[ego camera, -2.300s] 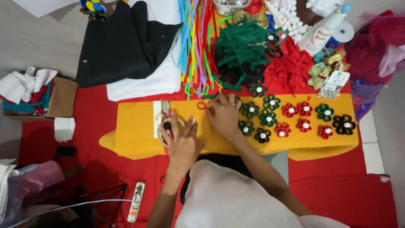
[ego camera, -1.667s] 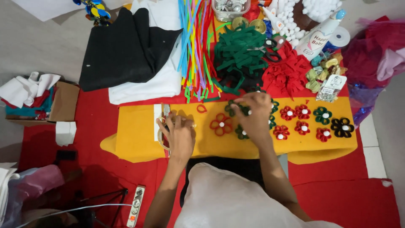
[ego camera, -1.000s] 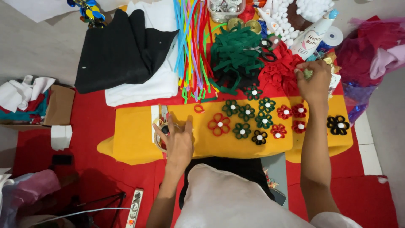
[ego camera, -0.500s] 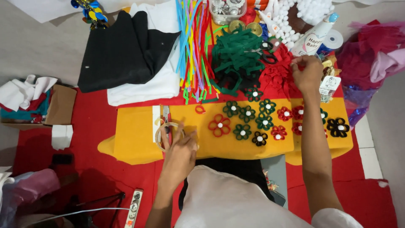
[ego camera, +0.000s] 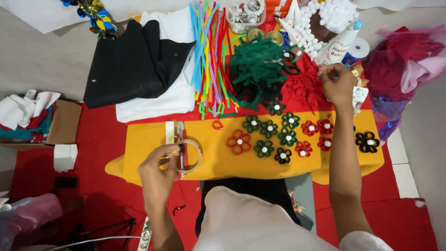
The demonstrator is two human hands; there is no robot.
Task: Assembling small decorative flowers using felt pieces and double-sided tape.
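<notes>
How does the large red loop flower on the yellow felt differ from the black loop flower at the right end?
The large red loop flower is bigger and more open than the black loop flower. The red one lies near the middle of the yellow felt; the black one lies apart at its right end. Both lie flat and have a white centre.

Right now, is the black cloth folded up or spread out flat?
Folded. The black cloth lies doubled over on the white cloth, with a layered edge and creases showing.
</notes>
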